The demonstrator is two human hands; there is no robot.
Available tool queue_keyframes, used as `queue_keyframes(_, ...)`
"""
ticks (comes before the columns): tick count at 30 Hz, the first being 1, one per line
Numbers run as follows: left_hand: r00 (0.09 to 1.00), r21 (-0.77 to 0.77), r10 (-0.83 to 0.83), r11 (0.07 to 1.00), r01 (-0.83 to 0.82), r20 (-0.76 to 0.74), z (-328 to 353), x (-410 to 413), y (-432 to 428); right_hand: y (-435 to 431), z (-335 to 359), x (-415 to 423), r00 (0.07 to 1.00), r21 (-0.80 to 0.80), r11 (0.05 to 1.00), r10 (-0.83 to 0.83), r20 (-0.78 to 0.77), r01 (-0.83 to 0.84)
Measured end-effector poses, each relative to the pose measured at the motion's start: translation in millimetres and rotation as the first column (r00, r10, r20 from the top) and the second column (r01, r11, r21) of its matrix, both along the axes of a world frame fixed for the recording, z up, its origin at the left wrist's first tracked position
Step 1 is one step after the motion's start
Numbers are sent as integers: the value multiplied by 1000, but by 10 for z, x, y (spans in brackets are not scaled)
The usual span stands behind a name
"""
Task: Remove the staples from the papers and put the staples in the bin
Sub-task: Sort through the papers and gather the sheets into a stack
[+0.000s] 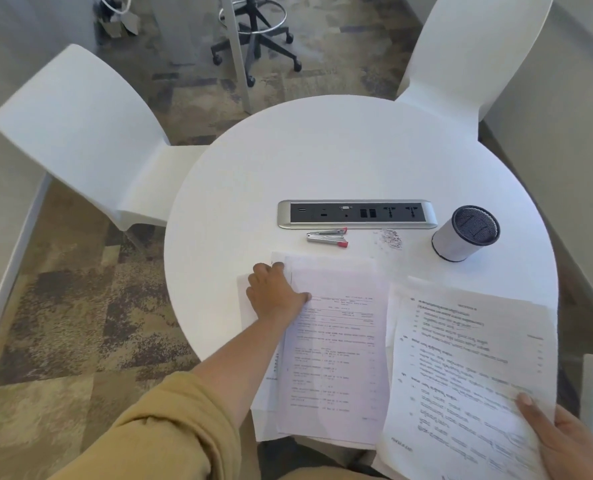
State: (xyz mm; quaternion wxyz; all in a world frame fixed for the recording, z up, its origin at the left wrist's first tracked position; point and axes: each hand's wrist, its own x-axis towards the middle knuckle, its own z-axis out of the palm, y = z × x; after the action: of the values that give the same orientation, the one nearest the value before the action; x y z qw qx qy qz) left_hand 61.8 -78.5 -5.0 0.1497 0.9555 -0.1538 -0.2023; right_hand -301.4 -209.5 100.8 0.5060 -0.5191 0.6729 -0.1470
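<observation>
Thumb on top and fingers hidden underneath, the person's right hand (565, 441) gripped a sheaf of papers (461, 358) by its near right corner, lifting it slightly over the near edge of the round white table (322, 161). The left hand (276, 292) lay palm down on the far left corner of a stack of papers (336, 341), thumb spread to the right, pressing rather than grasping. Whether its fingertips hooked over the paper's edge could not be told.

A staple remover (328, 237) with red tips rested on the table just beyond the stack, untouched. Its long axis ran left to right, red ends to the right. It sat ahead of the left hand and a little to the right, so that hand was clearly the nearer one; the right hand was well away and occupied.

A small pile of staples (388, 239) lay just right of the remover, beside a socket strip (357, 214) set into the table. Further right stood the bin (466, 233), a small mesh cup, upright, with its mouth open. The staples sat between remover and bin, not yet in it.

Two white chairs (80, 116) stood at the far side.
</observation>
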Motion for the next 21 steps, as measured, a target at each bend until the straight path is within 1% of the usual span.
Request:
queue_keyframes(3, 1000, -61, 20, 998, -18, 23, 4, -41, -20, 24, -3, -65, 999, -13, 1000, -26, 31, 27)
queue_keyframes(5, 999, -128, 43, 991, -47, -32, 14, -64, -21, 27, -4, -93, 998, -8, 999, -41, 40, 42)
queue_keyframes(8, 962, -267, 100, 949, -170, -256, 33, -92, -5, 26, -10, -100, 999, 17, 999, -45, 26, 44)
queue_keyframes(11, 885, -332, 169, 883, -331, -433, 115, -185, 100, 29, 39, -24, 997, 31, 999, -39, 67, 37)
queue_keyframes(13, 827, -362, 155, 844, -395, -541, 172, -308, 258, 44, 89, 51, 997, 32, 999, -36, 72, 34)
queue_keyframes(14, 810, -371, 120, 844, -388, -574, 196, -393, 365, 55, 103, 91, 996, 49, 998, -31, 89, 27)
queue_keyframes(17, 780, -370, 41, 864, -341, -624, 267, -635, 671, 114, 75, 169, 992, 74, 997, -21, 123, 12)
queue_keyframes(19, 778, -374, 59, 852, -365, -626, 312, -725, 774, 115, 31, 205, 979, 118, 993, -31, 199, 7)
queue_keyframes(21, 782, -407, 104, 808, -426, -614, 397, -742, 811, 68, 18, 272, 961, 162, 986, -9, 276, -38)
